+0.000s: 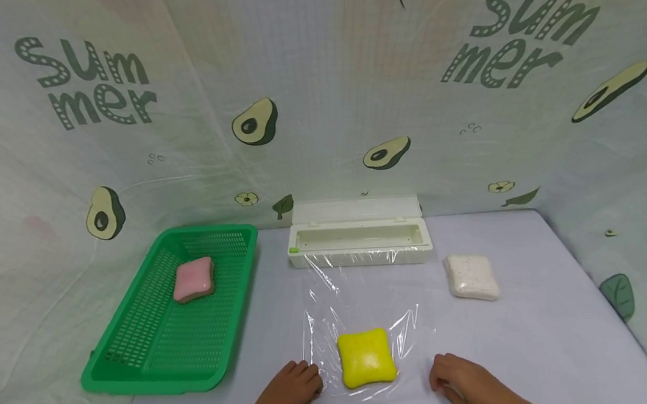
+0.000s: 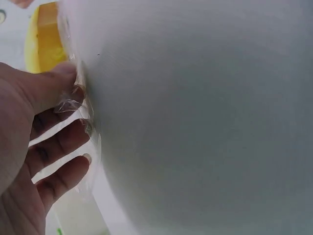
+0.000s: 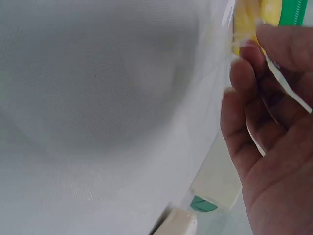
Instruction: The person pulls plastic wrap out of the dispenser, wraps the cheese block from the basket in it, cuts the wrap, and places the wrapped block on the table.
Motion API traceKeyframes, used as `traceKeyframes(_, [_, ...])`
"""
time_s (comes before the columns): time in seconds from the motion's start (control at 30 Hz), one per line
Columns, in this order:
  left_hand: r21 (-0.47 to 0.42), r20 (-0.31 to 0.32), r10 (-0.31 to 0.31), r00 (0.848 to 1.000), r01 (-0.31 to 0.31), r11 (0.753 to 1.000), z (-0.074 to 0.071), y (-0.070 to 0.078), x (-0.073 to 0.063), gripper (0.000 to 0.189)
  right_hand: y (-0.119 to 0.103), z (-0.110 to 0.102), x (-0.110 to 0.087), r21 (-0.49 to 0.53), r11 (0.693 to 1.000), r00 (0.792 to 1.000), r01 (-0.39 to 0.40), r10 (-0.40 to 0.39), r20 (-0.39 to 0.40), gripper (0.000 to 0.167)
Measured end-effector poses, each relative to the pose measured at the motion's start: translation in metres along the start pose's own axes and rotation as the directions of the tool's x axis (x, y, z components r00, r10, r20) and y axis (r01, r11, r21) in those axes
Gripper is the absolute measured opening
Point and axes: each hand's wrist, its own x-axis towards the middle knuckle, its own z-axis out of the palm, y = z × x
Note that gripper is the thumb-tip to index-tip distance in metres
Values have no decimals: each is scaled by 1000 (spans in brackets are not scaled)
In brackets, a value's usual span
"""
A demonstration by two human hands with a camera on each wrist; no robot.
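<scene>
A yellow pillow-shaped soap bar (image 1: 367, 358) lies on a sheet of clear cling film (image 1: 317, 324) spread over the table. The sheet runs back to a white cling film dispenser (image 1: 359, 256), whose lid stands raised. To the soap's left, my left hand (image 1: 292, 389) pinches the crumpled near edge of the film between thumb and fingers, plainest in the left wrist view. On the opposite side my right hand (image 1: 473, 390) has its fingers bent, and thumb and forefinger pinch the film's edge in the right wrist view. Neither hand touches the soap.
A green plastic basket (image 1: 234, 337) at the left holds a pink soap bar (image 1: 194, 279). Back right lies a speckled white soap bar (image 1: 472, 277). A curtain (image 1: 329, 92) printed with avocados hangs behind the table (image 1: 558, 336). The dispenser stands against it.
</scene>
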Motion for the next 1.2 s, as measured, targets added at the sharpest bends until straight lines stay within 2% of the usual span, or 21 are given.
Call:
traceKeyframes(0.1, [-117,6,-83,996,84,990,-2,1,1,23,-1,0,2,11,996,993,-86,87,-83,35])
traceKeyframes(0.13, [-160,3,-119,993,118,980,-3,1,2,22,-2,0,3,16,990,986,-140,141,-93,33])
traceKeyframes(0.2, [-236,-15,-187,982,178,955,-4,0,4,21,-3,-1,6,17,971,963,-240,240,-120,29])
traceKeyframes(0.27, [-303,-10,-253,967,238,923,-4,-1,6,21,-4,1,9,11,953,942,-303,301,-148,25])
traceKeyframes(0.37, [-382,52,-322,945,317,868,-5,-3,10,20,-4,3,15,28,927,915,-375,375,-152,21])
traceKeyframes(0.43, [-409,116,-356,927,371,834,-5,-4,12,17,-4,5,18,43,908,899,-416,418,-132,19])
traceKeyframes(0.5, [-409,178,-371,911,411,815,-7,-5,15,14,-5,7,21,43,889,880,-455,457,-129,19])
traceKeyframes(0.57, [-385,207,-370,906,423,820,-10,-4,17,12,-7,10,24,7,880,868,-476,470,-160,20])
traceKeyframes(0.63, [-350,203,-356,912,407,844,-13,-2,20,16,-11,13,26,-48,884,867,-464,442,-231,21])
traceKeyframes(0.73, [-264,124,-311,942,333,905,-14,7,28,33,-21,19,29,-174,909,887,-379,304,-347,25])
traceKeyframes(0.8, [-198,72,-275,959,284,938,-14,15,35,48,-28,23,33,-264,920,909,-289,177,-377,38])
traceKeyframes(0.87, [-117,51,-246,968,250,961,-13,24,43,64,-33,29,37,-347,916,930,-203,70,-361,61])
traceKeyframes(0.97, [-4,80,-219,972,220,976,-11,34,53,73,-37,40,46,-422,901,956,-102,-29,-293,96])
traceKeyframes(1.03, [69,101,-209,973,202,977,-10,37,58,70,-36,48,52,-461,886,962,-54,-77,-261,106])
traceKeyframes(1.1, [120,110,-201,973,188,975,-8,38,61,64,-34,55,57,-504,864,958,-9,-137,-252,103])
traceKeyframes(1.2, [136,118,-206,971,190,972,-8,38,63,52,-29,60,64,-557,830,940,25,-210,-270,84])
